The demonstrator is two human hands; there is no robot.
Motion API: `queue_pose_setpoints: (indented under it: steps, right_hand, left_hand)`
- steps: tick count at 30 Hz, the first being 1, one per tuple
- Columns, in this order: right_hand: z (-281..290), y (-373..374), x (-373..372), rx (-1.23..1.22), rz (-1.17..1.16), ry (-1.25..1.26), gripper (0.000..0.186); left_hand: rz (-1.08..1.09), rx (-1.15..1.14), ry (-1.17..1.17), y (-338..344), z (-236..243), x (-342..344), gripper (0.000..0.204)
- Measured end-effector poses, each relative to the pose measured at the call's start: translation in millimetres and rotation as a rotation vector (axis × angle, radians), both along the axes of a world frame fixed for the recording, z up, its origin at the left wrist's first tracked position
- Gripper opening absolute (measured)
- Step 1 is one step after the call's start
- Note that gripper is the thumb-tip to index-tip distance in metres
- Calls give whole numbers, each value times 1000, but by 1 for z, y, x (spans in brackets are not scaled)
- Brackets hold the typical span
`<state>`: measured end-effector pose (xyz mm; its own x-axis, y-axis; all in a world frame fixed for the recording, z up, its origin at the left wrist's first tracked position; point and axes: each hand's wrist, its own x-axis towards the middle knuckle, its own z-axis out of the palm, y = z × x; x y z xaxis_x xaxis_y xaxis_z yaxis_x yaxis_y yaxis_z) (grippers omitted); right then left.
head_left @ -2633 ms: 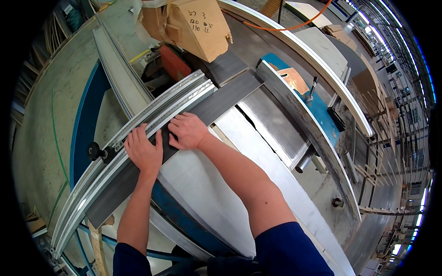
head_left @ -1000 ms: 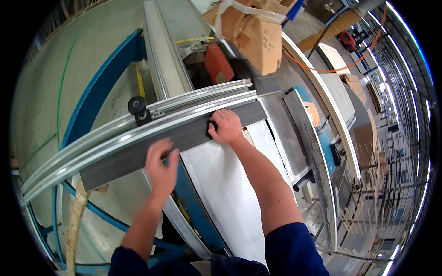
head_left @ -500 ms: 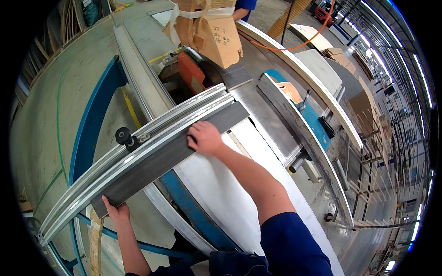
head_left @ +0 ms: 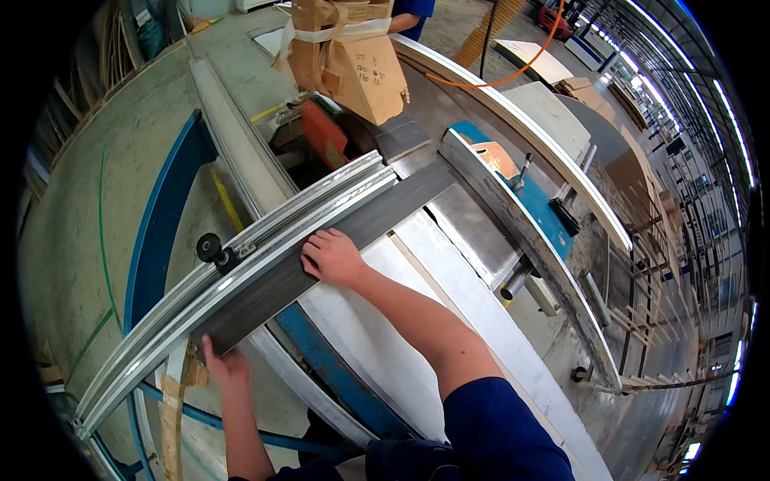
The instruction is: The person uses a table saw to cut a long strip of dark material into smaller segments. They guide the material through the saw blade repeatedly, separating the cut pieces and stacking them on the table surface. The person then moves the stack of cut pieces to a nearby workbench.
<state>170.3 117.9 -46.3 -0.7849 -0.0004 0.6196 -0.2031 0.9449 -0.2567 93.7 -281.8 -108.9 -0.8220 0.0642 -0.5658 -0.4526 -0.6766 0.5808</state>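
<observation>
Head view: I look down on a long dark grey panel (head_left: 321, 252) lying flat on a saw's sliding worktop (head_left: 385, 353), its long edge against the pale aluminium fence rail (head_left: 241, 256).
Right hand (head_left: 330, 256): palm down on the panel's near edge about midway along, fingers spread flat and pressing, not curled round anything.
Left hand (head_left: 223, 365): at the panel's lower-left end, fingers hooked on its corner edge (the fingertips are hidden under the board, so I cannot tell how firm that grip is).
Panel position: runs diagonally from lower left to upper right, its far end reaching the grey machine table beside the blue saw housing (head_left: 521, 188).
Fence: a black knob (head_left: 210, 247) sits on the rail, just left of my right hand.
Background: a strapped cardboard box (head_left: 353, 60) stands beyond the machine, and a person in blue stands behind it.
</observation>
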Motion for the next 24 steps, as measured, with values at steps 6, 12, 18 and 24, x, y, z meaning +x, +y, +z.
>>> queue_pose_setpoints:
  steps: [6, 12, 18, 24]
  right_hand:
    - [-2, 1, 1, -19, -24, 17, 19]
    - [-1, 11, 3, -15, -29, 3, 19]
    - [0, 15, 4, -24, -24, 7, 19]
    - [1, 22, 6, -41, -24, 13, 18]
  left_hand:
    - [205, -712, 288, -13, 24, 4, 40]
    - [37, -1002, 309, 6, 36, 4, 39]
    - [-39, -1043, 366, 22, 45, 9, 38]
    - [-48, -1135, 406, 33, 45, 17, 54]
